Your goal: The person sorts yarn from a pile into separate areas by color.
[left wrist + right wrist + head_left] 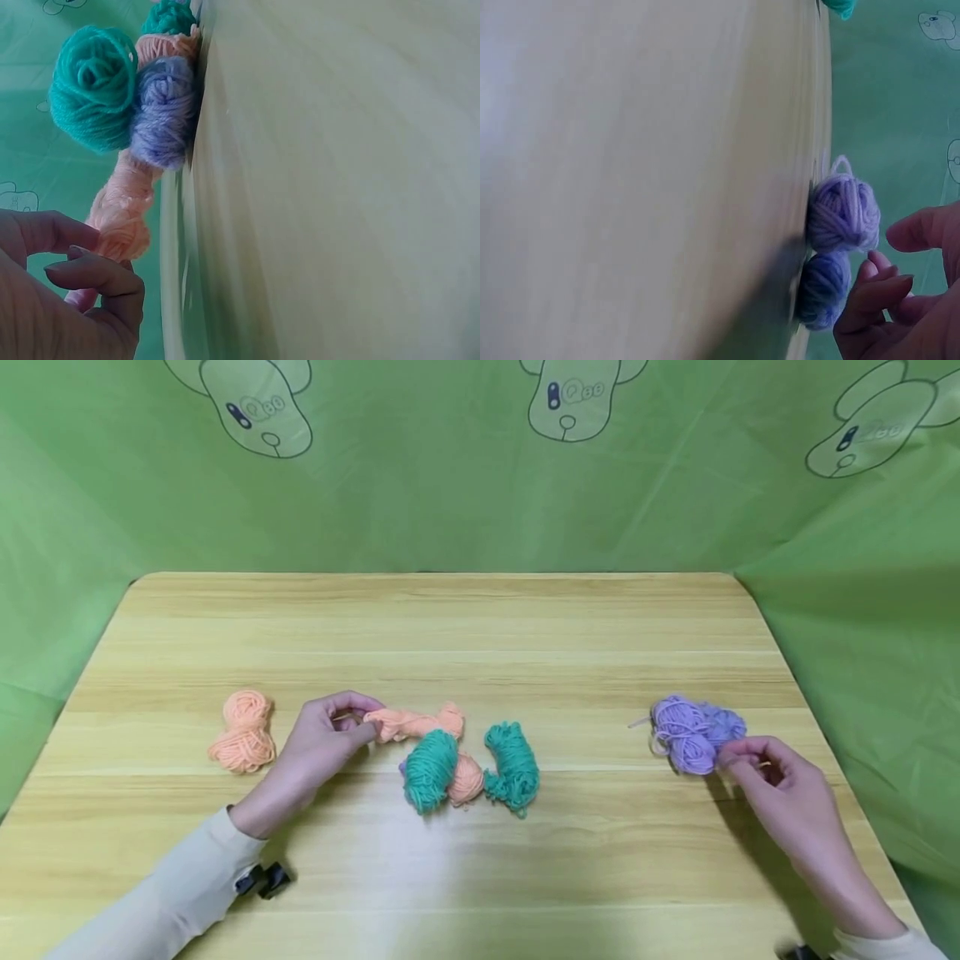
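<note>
L hand (318, 752) pinched end of peach skein (412, 724) nr table (600, 635) centre; R hand (795, 802) had thumb & fingertips apart at purple pair (686, 735) nr R edge, contact unclear. Wide gap betw. pair & centre pile; far edge well off; spare peach skein (243, 731) lay nr L edge. Totals: 3 peach, 2 teal skeins (513, 767), 3 purple. Pile's purple skein (163, 112) was mostly hidden in head view; R sleeve (885, 947) cut off.

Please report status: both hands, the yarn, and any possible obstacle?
Left hand pinches one end of peach yarn skein. Right hand at two purple yarn skeins, contact unclear. Teal yarn skein beside the peach one may obstruct.
</note>
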Motion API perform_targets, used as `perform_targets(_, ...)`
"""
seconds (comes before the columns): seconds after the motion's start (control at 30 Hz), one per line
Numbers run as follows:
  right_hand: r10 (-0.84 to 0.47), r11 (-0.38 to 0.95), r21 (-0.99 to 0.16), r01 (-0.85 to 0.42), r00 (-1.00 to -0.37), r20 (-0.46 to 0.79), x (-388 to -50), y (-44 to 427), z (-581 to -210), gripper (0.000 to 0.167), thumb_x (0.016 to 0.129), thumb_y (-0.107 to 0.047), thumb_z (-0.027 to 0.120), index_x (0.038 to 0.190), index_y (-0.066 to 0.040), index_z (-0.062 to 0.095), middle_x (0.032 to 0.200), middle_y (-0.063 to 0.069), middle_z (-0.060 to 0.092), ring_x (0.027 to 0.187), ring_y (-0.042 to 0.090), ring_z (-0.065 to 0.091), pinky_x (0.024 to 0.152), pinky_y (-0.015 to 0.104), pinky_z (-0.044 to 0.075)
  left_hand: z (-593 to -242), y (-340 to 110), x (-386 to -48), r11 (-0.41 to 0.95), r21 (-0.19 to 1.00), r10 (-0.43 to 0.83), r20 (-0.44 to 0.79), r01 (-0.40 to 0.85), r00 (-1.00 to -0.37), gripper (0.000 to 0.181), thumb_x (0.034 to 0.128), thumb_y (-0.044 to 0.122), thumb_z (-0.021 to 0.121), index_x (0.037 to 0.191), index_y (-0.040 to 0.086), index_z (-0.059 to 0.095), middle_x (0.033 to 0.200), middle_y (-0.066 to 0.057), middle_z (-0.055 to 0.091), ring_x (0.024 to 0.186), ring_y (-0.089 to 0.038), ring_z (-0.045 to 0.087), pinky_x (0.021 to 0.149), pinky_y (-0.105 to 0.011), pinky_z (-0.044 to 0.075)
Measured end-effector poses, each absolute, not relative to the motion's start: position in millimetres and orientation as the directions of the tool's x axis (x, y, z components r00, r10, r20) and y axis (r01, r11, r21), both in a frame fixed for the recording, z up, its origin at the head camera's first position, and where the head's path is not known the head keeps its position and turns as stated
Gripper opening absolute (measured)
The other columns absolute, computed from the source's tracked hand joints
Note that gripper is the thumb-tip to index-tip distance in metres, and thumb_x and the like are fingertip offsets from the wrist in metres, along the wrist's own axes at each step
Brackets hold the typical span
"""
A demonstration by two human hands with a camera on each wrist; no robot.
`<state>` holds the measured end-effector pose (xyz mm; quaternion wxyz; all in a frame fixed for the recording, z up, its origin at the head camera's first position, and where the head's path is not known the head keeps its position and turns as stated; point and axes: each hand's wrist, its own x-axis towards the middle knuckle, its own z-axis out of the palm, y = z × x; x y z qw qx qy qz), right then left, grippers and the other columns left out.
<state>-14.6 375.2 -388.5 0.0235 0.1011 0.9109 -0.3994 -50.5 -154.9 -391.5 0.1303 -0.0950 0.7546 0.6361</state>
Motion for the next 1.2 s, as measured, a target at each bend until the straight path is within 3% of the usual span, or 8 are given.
perform_targets(0.27,0.146,0.594,-0.798,0.101,-0.989,-0.016,-18,358,-385,0.018,0.108,-0.015,0.071,0.124,-0.006,0.07,0.102,-0.006,0.067,0.08,0.011,0.06,0.058,0.021,0.049,-391,-163,-51,0.165,0.937,0.005,-0.313,-0.308,-0.95,0.03,0.0968,-0.001,0.073,0.126,-0.007,0.069,0.084,-0.002,0.061,0.067,-0.009,0.051,0.055,-0.021,0.045)
perform_targets(0.47,0.097,0.582,-0.812,0.05,-0.995,0.008,-24,341,-384,0.02,0.108,-0.012,0.071,0.124,-0.001,0.069,0.112,-0.01,0.067,0.089,0.006,0.065,0.069,0.017,0.055,-389,-173,-48,0.168,0.937,-0.009,-0.309,-0.306,-0.951,0.028,0.0985,0.0,0.072,0.125,-0.006,0.069,0.084,-0.003,0.063,0.065,-0.008,0.051,0.054,-0.021,0.045)
perform_targets(0.73,0.045,0.551,-0.833,-0.044,-0.996,0.083,-26,314,-384,0.019,0.105,-0.001,0.069,0.123,0.006,0.068,0.115,-0.001,0.063,0.085,0.009,0.062,0.066,0.016,0.052,-384,-180,-44,0.183,0.937,-0.02,-0.298,-0.297,-0.954,0.03,0.0996,0.004,0.074,0.128,-0.005,0.069,0.077,0.0,0.059,0.064,-0.009,0.051,0.054,-0.023,0.045)
perform_targets(1.0,-0.039,0.439,-0.897,-0.053,-0.998,0.04,-29,288,-369,0.019,0.105,-0.002,0.071,0.123,0.001,0.07,0.101,0.001,0.064,0.07,0.011,0.052,0.056,0.024,0.044,-382,-188,-41,0.187,0.939,-0.023,-0.29,-0.289,-0.957,0.031,0.101,0.006,0.073,0.13,-0.004,0.068,0.07,0.003,0.055,0.06,-0.009,0.047,0.052,-0.023,0.041)
perform_targets(1.2,-0.121,0.444,-0.891,-0.093,-0.992,0.044,-30,267,-362,0.022,0.104,-0.002,0.071,0.125,0.001,0.069,0.091,0.005,0.064,0.066,0.015,0.051,0.054,0.028,0.044,-377,-197,-38,0.193,0.938,-0.019,-0.289,-0.288,-0.957,0.032,0.1033,0.008,0.072,0.133,-0.004,0.067,0.068,0.004,0.053,0.056,-0.007,0.04,0.049,-0.023,0.036)
